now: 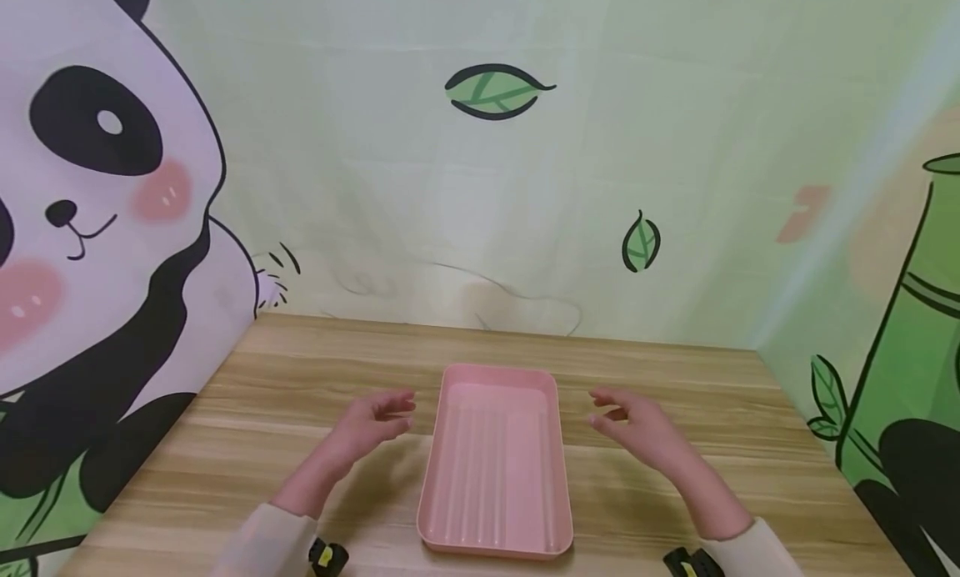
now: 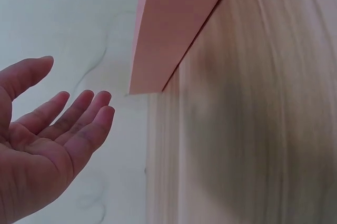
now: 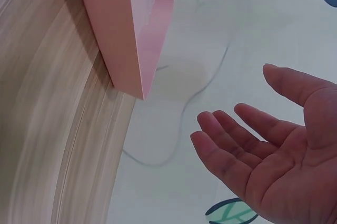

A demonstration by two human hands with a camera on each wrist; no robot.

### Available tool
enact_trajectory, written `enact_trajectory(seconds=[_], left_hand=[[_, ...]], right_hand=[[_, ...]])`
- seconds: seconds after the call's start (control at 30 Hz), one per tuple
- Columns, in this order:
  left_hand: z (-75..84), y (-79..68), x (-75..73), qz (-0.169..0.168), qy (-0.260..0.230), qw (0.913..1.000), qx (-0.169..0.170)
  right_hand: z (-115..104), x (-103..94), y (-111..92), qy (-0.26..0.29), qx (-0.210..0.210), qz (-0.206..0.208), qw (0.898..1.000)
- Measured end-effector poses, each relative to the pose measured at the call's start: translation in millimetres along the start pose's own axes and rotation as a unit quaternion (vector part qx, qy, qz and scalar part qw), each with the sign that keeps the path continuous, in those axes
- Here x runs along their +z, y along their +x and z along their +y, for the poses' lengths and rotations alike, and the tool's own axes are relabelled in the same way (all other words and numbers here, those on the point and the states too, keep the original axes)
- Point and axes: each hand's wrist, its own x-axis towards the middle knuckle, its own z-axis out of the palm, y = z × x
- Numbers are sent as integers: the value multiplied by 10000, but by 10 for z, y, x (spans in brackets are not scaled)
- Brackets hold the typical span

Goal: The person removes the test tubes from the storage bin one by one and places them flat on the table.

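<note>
One panda print (image 1: 120, 193) shows left of the tray (image 1: 491, 464).

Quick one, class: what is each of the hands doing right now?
Left hand: open, holding nothing, apart from the tray.
Right hand: open, holding nothing, also apart from it.

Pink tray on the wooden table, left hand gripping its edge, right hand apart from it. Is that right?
Not the left hand: it grips nothing and is apart from the tray, as the left wrist view shows. The rest stands.
</note>
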Motion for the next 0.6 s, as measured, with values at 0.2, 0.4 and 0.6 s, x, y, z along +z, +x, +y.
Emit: enact_trajectory(seconds=[0.2,0.4,0.6], left_hand=[[-37,13,103,76,-407,9991,-27],[-63,36,200,116,-925,9956,-134],[-109,78,276,11,-1627,9864,-231]], right_hand=[[-73,48,36,52,26,-73,10000],[-132,89,91,232,159,-245,9993],[-148,126,137,701,279,-498,9959]])
